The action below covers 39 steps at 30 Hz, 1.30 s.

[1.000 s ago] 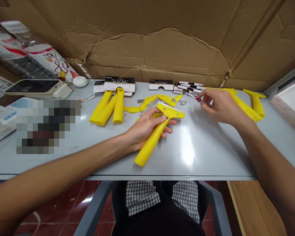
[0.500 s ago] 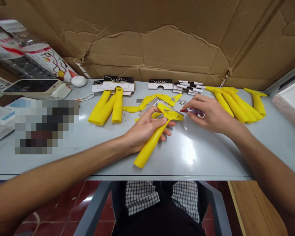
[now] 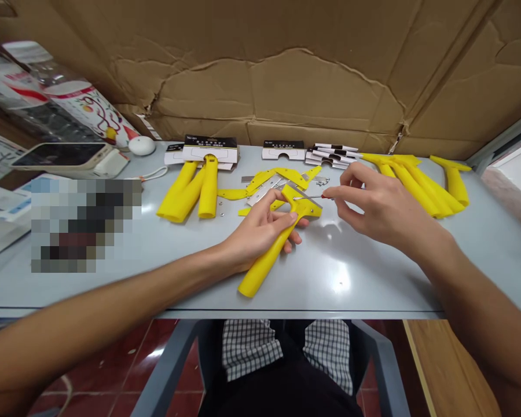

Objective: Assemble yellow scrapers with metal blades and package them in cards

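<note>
My left hand (image 3: 264, 229) is wrapped around the upper handle of a yellow plastic scraper (image 3: 264, 263), held tilted above the table's front part. A grey metal edge shows along the far side of its head. My right hand (image 3: 375, 208) grips a small screwdriver (image 3: 312, 197), whose handle is mostly hidden by the fingers. The screwdriver's tip touches a screw on the left part of the scraper head; another screw sits at the right part. Just behind lie loose yellow head plates (image 3: 260, 180), metal blades (image 3: 264, 191) and a little heap of screws (image 3: 322, 182).
Finished-looking yellow scrapers with card sleeves (image 3: 211, 149) lie at the left. More yellow handles (image 3: 421, 182) rest at the right. Folded black-and-white cards (image 3: 283, 150) stand along the cardboard wall (image 3: 252, 69). A phone (image 3: 63, 157), a white mouse-like object (image 3: 142, 145) and bottles (image 3: 82, 104) crowd the left.
My right hand has shifted its fingers around the screwdriver and covers more of its handle. The scraper head has tilted slightly, showing the metal edge. My left hand keeps its grip.
</note>
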### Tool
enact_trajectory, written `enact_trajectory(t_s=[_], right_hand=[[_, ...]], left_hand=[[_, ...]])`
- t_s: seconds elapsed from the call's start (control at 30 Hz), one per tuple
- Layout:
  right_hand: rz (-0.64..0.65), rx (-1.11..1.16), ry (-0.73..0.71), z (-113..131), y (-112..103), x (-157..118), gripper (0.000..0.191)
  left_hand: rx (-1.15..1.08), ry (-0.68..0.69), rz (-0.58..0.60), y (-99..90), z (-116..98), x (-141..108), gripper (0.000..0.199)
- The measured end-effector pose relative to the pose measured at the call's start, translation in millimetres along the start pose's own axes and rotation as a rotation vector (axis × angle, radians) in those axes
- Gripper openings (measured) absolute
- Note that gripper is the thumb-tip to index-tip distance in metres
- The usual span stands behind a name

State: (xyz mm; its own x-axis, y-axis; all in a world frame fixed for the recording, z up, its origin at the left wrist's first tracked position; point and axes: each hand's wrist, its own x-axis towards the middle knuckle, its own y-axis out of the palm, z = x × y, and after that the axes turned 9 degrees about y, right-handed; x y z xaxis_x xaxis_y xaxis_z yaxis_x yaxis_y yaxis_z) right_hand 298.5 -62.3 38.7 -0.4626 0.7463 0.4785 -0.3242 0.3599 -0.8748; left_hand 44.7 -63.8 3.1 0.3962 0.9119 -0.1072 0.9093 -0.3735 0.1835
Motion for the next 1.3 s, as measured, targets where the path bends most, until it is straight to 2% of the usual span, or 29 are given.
enact_trajectory(t_s=[0.13,0.27,0.53,0.7,0.77,0.9,0.97,1.17,1.3], right_hand=[[-0.045,-0.119,-0.031,15,-9,0,0.028],[-0.08,-0.127,-0.04,18,-9,0,0.028],[-0.266,0.141,-0.067,20,-9,2,0.018],[-0.315,0.194,-0.064,22,3,3,0.015],[-0.313,0.152,-0.026,19,6,2,0.015],[-0.296,-0.019,0.172,12,6,1,0.018],[-0.268,-0.081,0.22,11,4,0,0.02],[-0.289,-0.04,0.02,24,-4,-2,0.001],[-0.23,0.045,-0.069,29,-4,-3,0.013]], left_hand=[[0.014,0.026,0.028,0.1,1,-1,0.025],[0.011,0.043,0.041,0.4,0,-1,0.03],[0.04,0.048,0.029,1.8,-1,-2,0.03],[0.058,0.05,0.045,1.6,-1,-2,0.027],[0.054,0.055,0.042,1.3,-1,-2,0.027],[0.054,0.061,0.062,-0.2,1,-3,0.03],[0.074,0.067,0.072,-0.9,2,-3,0.028],[0.06,0.072,0.048,0.4,2,-1,0.031],[0.068,0.08,0.034,2.2,1,0,0.027]])
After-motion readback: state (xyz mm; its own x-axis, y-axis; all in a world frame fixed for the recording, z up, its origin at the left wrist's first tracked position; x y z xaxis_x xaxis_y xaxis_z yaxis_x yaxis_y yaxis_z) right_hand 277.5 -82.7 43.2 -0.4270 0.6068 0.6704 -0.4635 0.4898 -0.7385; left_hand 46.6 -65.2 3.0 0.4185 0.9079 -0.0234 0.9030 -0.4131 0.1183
